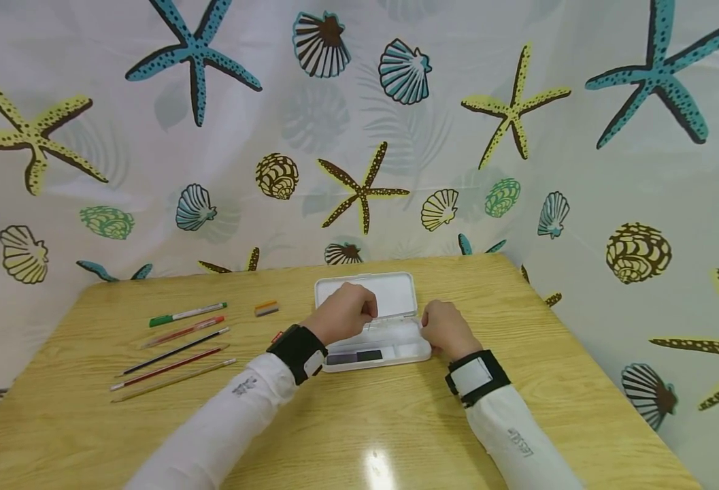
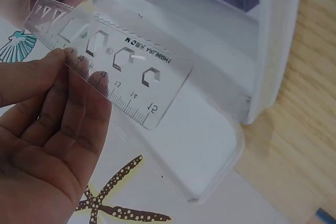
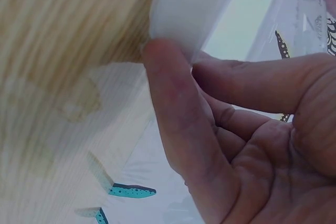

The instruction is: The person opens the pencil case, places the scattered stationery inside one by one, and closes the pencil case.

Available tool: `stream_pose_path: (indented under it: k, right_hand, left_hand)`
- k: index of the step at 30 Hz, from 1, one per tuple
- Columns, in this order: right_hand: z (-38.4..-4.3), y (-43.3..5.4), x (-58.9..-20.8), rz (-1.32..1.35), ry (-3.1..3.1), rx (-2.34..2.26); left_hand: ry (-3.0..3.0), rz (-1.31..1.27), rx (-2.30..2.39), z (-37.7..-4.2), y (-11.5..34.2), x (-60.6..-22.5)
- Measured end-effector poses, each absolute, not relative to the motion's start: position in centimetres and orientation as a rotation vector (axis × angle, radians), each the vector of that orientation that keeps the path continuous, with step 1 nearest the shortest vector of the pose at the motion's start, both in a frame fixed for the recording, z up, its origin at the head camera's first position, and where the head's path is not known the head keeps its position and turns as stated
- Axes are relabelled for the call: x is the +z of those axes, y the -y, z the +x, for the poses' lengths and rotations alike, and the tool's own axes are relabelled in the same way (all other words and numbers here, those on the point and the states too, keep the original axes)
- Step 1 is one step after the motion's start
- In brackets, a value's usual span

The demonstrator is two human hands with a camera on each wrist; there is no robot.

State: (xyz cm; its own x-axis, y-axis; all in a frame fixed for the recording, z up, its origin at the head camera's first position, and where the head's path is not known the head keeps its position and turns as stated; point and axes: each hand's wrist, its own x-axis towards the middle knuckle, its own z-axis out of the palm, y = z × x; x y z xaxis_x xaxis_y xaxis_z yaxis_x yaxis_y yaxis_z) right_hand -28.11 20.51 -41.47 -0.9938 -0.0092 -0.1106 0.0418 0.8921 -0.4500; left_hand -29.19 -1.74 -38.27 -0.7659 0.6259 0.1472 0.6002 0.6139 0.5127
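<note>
A white pencil case lies on the table with its lid (image 1: pixel 392 292) folded back and its base (image 1: pixel 405 357) toward me. Above the base, my left hand (image 1: pixel 345 313) pinches a clear plastic ruler (image 2: pixel 121 59) between thumb and fingers. Cut-out shapes and printed numbers show along the ruler. At the case's right end is my right hand (image 1: pixel 449 330), its thumb and index finger gripping the rounded end wall (image 3: pixel 186 17). Inside the base, a dark strip (image 1: pixel 369 355) lies along the front left.
Left of the case, a green-capped pen (image 1: pixel 188 313), a red pen (image 1: pixel 183 332) and several pencils lie roughly side by side. A small orange and grey block (image 1: pixel 266 308) sits between them and the case. A patterned cloth (image 1: pixel 359 122) hangs behind the wooden table (image 1: pixel 335 435).
</note>
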Motion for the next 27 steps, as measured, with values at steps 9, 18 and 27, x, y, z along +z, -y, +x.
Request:
stream_pose_path:
  k: [9,18,27]
  right_hand:
    - [-28.2,-20.5,-41.5,0.020,-2.950,-0.692]
    - [-28.1,-20.4,-41.6,0.025,-2.946,-0.707]
    - [-28.2,-20.5,-41.6,0.020,-2.960,-0.686]
  left_hand:
    - [-2.815,1.014,0.780,-30.1,1.0,-39.5]
    - [-2.893,0.954,0.696,-30.1,1.6,-41.2]
    - [-2.953,0.976,0.587,-29.5,1.4,-41.8]
